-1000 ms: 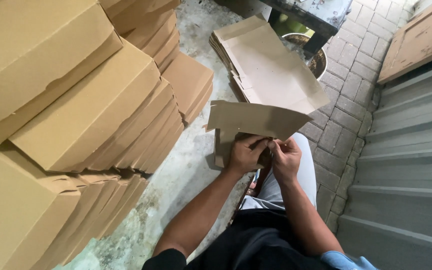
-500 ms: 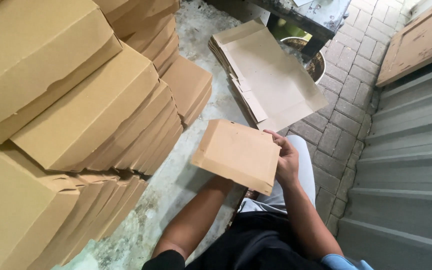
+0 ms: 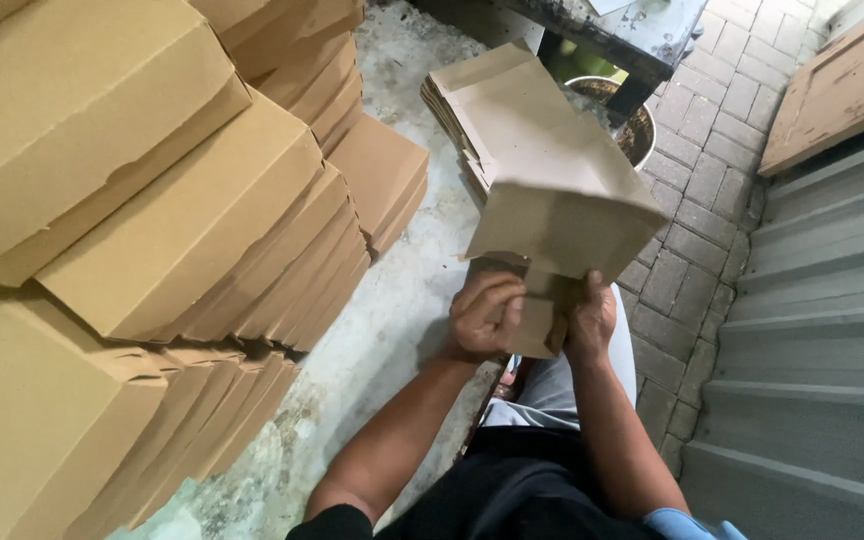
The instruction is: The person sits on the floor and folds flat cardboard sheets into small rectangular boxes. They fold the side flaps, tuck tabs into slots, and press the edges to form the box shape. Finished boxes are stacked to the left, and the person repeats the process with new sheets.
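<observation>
A flat brown cardboard box blank (image 3: 562, 235) is held up in front of me, partly folded, its lower flaps bent down between my hands. My left hand (image 3: 485, 315) grips the lower left flap. My right hand (image 3: 590, 318) pinches the lower right flap. Both hands sit just above my lap. Behind the held blank lies a pile of flat unfolded blanks (image 3: 497, 110) on the ground.
Tall stacks of folded brown boxes (image 3: 182, 230) fill the left side. A short stack (image 3: 384, 180) stands near the flat pile. A metal bowl (image 3: 632, 125) sits under a dark table (image 3: 642, 30). Brick paving and a corrugated metal shutter (image 3: 812, 330) lie to the right.
The box blank was tilted flat toward me half a second ago. It now stands upright with both hands back on its lower flaps.
</observation>
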